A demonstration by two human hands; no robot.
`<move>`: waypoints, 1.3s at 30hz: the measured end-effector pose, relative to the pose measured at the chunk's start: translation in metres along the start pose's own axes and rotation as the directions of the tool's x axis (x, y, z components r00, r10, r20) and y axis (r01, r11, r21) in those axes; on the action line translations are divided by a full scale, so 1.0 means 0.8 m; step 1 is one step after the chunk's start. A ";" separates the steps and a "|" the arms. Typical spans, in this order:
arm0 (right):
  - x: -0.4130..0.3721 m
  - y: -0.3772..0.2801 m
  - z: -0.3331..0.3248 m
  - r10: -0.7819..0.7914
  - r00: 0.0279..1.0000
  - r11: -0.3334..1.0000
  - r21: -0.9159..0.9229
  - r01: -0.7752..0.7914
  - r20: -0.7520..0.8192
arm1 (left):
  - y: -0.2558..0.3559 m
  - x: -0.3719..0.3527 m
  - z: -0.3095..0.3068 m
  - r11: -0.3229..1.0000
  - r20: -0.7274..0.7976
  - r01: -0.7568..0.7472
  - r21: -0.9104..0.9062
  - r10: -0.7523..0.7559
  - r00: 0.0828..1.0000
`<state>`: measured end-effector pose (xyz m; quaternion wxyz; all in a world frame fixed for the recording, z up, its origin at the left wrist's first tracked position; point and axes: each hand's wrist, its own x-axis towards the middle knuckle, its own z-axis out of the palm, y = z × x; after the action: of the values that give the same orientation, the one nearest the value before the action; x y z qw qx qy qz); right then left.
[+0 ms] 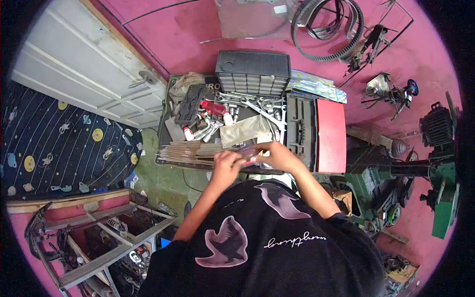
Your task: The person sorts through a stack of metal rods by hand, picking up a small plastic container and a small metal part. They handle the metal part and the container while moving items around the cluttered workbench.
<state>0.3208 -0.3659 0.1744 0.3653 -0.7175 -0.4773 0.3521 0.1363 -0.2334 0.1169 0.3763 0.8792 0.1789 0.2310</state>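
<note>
The grip of the left hand (226,166) is narrow, its fingers curled in, and the grip of the right hand (280,154) is likewise narrow. A small pale piece (252,158) is pinched between the fingertips of both hands; what it is cannot be told. The piece is held just above the near edge of an open black tool case (167,129).

Just to the left of the left grip, a bundle of thin metal rods (190,151) is laid across the case edge. Beyond both grips, red-handled tools (215,108) and a heap of spanners (253,104) are seen inside the case. Farther out, a black drawer box (253,74) is set against its far side. To the right of the right grip a red lid (331,136) is seen, beside a black moulded insert (301,127). Well beyond, a toothed belt (327,55) is laid on the pink surface (188,34).
</note>
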 end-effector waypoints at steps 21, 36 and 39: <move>0.062 0.037 0.098 0.258 0.952 0.726 0.618 -0.302 0.161 | -0.079 -0.032 -0.057 0.982 0.223 0.145 0.120 -0.169 0.960; 0.104 0.133 0.189 0.492 0.816 0.871 0.174 -0.460 -0.303 | -0.209 -0.004 -0.055 0.815 0.199 0.275 0.509 -0.423 0.884; 0.106 0.153 0.201 0.510 0.798 0.859 0.235 -0.454 -0.321 | -0.217 -0.009 -0.045 0.838 0.212 0.233 0.494 -0.376 0.902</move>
<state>0.2608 -0.2899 -0.0223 0.3987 -0.8400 -0.1731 0.3248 0.0864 -0.1027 0.0081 0.2137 0.9269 0.3080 -0.0174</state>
